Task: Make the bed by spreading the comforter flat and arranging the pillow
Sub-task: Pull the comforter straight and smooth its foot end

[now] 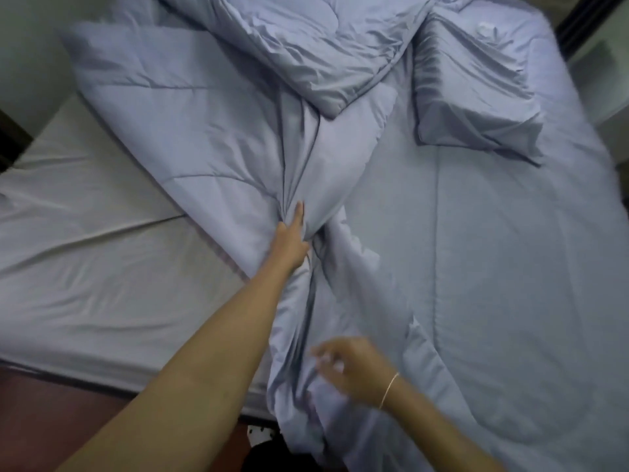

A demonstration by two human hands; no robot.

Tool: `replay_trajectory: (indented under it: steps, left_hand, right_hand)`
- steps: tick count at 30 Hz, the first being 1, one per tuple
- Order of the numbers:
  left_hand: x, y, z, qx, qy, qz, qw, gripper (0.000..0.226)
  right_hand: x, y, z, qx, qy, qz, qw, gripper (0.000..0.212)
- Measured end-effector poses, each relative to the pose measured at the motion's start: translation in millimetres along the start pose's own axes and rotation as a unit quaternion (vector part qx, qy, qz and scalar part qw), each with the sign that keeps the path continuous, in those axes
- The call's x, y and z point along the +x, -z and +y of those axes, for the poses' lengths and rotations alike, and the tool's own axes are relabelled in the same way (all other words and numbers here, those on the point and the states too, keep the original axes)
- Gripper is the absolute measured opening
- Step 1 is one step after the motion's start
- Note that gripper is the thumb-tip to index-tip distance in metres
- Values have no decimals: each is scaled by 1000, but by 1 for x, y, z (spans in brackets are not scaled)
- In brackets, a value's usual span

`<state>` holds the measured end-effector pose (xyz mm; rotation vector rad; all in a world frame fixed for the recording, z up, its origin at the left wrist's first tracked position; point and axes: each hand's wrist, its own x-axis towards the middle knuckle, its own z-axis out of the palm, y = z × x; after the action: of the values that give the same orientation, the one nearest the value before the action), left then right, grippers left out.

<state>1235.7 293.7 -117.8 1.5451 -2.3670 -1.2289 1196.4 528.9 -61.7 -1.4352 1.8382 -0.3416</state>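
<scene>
Dim room: pale wall (30, 46) at upper left, reddish-brown floor (51, 420) beside the bed.

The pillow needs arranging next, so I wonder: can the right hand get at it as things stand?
Probably yes. The right hand hovers blurred above the comforter, apparently holding nothing, and the pillow lies uncovered at the far right of the bed, though it looks a long stretch away.

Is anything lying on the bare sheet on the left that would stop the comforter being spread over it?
Nothing visible does. The white sheet lies bare beside the bunched comforter, which the left hand already grips.
</scene>
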Motion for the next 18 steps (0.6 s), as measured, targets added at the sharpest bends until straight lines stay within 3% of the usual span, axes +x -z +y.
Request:
replay_trajectory:
  steps: [3,6,11,15,18]
  left_hand:
    - [-13,17,-16,78,-31,25,996,72]
    - [-45,43,-47,144,-4,-3,990,64]
    - [-104,104,-95,191,40,-111,974,51]
    - [-131,146,-116,258,60,-282,922,53]
    - [-120,178,-118,161,172,-371,898,56]
  right_hand:
    - [32,47,11,103,-27,208,972,29]
    - [78,93,14,153,-79,298,939,28]
    - [162,135,-8,183,-103,260,942,47]
    - [212,142,-38,170,-118,226,952,61]
    - [242,137,-44,182,-156,219,946,74]
